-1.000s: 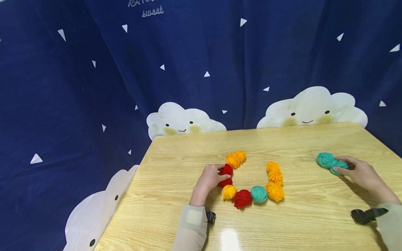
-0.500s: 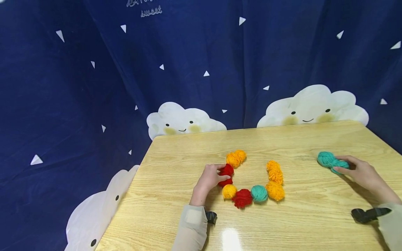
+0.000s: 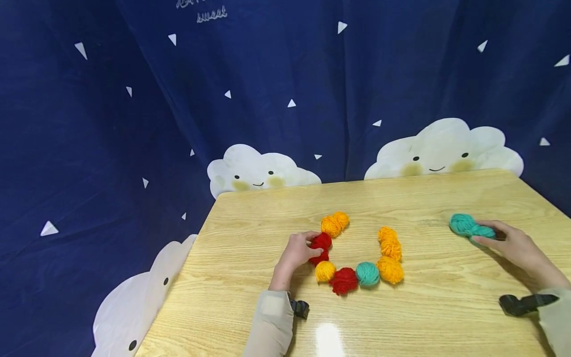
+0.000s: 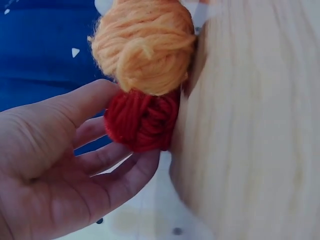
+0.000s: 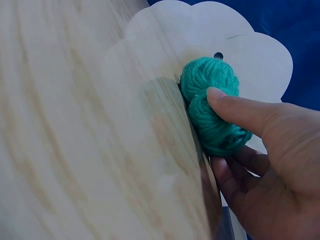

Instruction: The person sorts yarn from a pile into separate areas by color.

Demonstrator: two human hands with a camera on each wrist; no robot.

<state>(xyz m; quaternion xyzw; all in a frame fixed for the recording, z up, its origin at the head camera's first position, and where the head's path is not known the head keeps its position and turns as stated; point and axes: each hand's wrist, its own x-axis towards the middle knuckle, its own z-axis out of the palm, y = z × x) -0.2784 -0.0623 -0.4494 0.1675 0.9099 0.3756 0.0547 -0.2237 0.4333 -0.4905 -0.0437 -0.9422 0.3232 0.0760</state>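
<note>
And here on the pale wooden table (image 3: pixel 428 317) it's the left hand (image 3: pixel 296 254) gripping the red yarn bundle (image 3: pixel 322 241), thumb on one side, fingers on the other! Deep red, this one, strands tightly packed, with a rounded lobe showing beyond the fingertips; it sits on the left side of a U-shaped run of yarn. Just above it in the head view, an orange bundle (image 3: pixel 331 226), two lobes, a bigger and a smaller, leaning off to the right. Just below it, a round golden-yellow ball (image 3: pixel 325 272), and the left wrist view catches its thick strands wrapped across one another, a loose coil on the face and fuzz along the edge. Along the bottom, a shaggy red ball (image 3: pixel 344 281) with ragged ends, then a neat, smooth teal ball (image 3: pixel 368 274), then a plump orange ball (image 3: pixel 390 270), and above that a lumpy, twisted orange skein (image 3: pixel 390 243). Over on the right, well apart from the U, the right hand (image 3: pixel 517 245) pinches a teal bundle (image 3: pixel 463 224): two rounded lobes, a narrow waist between them, glossy parallel strands, the thumb pressed across the nearer lobe. Whether that bundle touches the wood, I cannot tell.
</note>
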